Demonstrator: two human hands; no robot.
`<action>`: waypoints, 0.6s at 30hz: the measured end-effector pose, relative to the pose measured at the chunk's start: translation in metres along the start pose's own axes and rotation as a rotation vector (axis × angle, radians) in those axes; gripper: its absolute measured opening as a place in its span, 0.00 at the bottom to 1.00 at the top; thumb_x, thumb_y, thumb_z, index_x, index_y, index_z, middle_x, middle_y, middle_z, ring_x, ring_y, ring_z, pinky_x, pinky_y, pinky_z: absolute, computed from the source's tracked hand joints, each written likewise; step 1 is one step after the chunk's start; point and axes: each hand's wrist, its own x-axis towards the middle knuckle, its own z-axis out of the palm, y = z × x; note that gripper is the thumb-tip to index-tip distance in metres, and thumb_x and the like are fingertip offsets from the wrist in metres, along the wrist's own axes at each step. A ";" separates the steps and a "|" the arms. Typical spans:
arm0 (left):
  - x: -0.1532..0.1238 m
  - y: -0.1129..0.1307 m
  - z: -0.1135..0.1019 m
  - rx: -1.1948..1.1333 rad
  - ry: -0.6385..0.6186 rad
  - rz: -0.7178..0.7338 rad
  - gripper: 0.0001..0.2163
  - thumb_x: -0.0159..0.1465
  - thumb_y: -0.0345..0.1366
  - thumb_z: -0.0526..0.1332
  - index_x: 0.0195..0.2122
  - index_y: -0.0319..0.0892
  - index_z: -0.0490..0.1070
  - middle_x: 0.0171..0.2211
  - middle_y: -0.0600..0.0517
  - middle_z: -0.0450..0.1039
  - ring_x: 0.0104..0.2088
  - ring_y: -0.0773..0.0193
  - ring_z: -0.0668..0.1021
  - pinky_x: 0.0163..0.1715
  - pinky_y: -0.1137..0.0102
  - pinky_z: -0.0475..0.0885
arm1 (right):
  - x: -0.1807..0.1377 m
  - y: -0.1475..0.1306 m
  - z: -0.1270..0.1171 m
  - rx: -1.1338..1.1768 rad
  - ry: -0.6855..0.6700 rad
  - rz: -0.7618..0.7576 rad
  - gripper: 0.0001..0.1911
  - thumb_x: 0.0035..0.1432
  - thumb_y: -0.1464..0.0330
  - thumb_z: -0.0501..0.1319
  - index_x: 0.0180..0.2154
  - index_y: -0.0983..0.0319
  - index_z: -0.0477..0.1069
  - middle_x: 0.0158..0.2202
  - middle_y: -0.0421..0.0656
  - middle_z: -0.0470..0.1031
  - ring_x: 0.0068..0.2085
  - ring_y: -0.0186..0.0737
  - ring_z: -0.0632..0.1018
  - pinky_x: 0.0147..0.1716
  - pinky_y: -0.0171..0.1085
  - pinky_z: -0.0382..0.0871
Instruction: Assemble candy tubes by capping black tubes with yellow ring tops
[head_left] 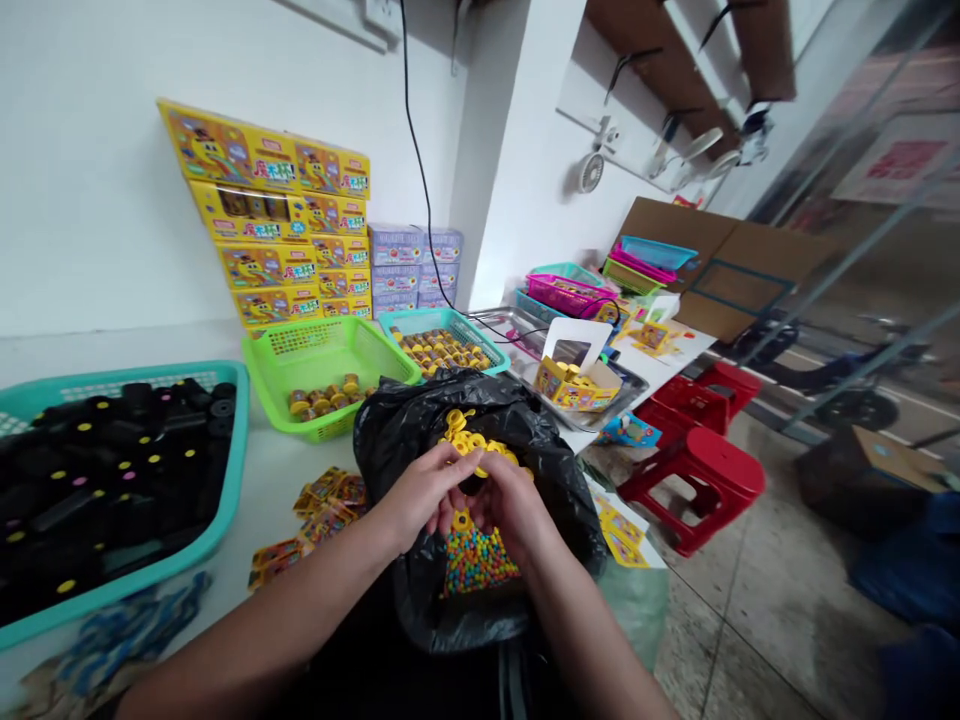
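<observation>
My left hand (433,492) and my right hand (510,495) meet over an open black plastic bag (401,415). The fingers of both are closed around a small black cup (472,485), mostly covered by the fingers. Just beyond my fingertips lies a pile of yellow plastic lids (459,428). Below my hands, many small colourful beads (480,560) fill the near part of the bag.
At left stands a teal basket (240,430) of black cylinders. A green basket (337,355) and a blue basket (491,352) hold small yellow-brown cups. Printed wrappers (322,505) lie beside the bag. An open yellow box (577,385) sits on a metal tray; red stools (724,465) stand right.
</observation>
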 end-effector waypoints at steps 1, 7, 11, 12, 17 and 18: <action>0.001 -0.001 0.002 -0.049 0.002 -0.022 0.21 0.60 0.58 0.59 0.34 0.43 0.64 0.19 0.58 0.67 0.11 0.72 0.66 0.08 0.78 0.50 | 0.000 0.001 0.002 -0.014 0.005 0.001 0.21 0.52 0.50 0.62 0.31 0.62 0.69 0.15 0.38 0.71 0.12 0.32 0.67 0.09 0.28 0.51; -0.002 -0.007 0.019 -0.307 0.128 -0.006 0.17 0.57 0.51 0.65 0.29 0.43 0.63 0.14 0.60 0.63 0.10 0.75 0.61 0.08 0.80 0.48 | -0.007 0.006 0.014 0.094 0.056 -0.102 0.17 0.54 0.54 0.61 0.27 0.61 0.68 0.14 0.35 0.65 0.12 0.29 0.63 0.10 0.29 0.50; -0.010 -0.008 0.031 -0.326 0.252 0.071 0.18 0.55 0.48 0.67 0.25 0.42 0.62 0.12 0.62 0.58 0.11 0.76 0.60 0.10 0.80 0.47 | -0.010 0.010 0.020 0.182 0.125 -0.156 0.11 0.51 0.60 0.63 0.29 0.63 0.74 0.20 0.35 0.68 0.14 0.27 0.62 0.10 0.29 0.49; -0.012 -0.007 0.032 -0.330 0.271 0.085 0.18 0.55 0.48 0.68 0.25 0.42 0.62 0.13 0.62 0.58 0.11 0.76 0.60 0.10 0.80 0.48 | -0.011 0.009 0.021 0.183 0.133 -0.176 0.11 0.50 0.61 0.64 0.29 0.63 0.75 0.22 0.36 0.69 0.15 0.27 0.63 0.10 0.29 0.48; -0.011 0.000 0.023 -0.279 0.239 0.116 0.18 0.56 0.50 0.67 0.28 0.41 0.66 0.15 0.61 0.62 0.12 0.75 0.63 0.11 0.79 0.50 | -0.011 0.001 0.018 0.149 -0.005 -0.065 0.20 0.55 0.52 0.61 0.37 0.62 0.75 0.18 0.36 0.67 0.15 0.30 0.65 0.12 0.29 0.50; -0.009 0.001 0.021 -0.265 0.228 0.117 0.18 0.56 0.51 0.67 0.29 0.41 0.66 0.16 0.60 0.62 0.12 0.75 0.63 0.10 0.79 0.51 | -0.011 -0.001 0.017 0.158 -0.039 -0.036 0.21 0.55 0.51 0.60 0.39 0.62 0.74 0.19 0.36 0.67 0.16 0.31 0.66 0.12 0.29 0.49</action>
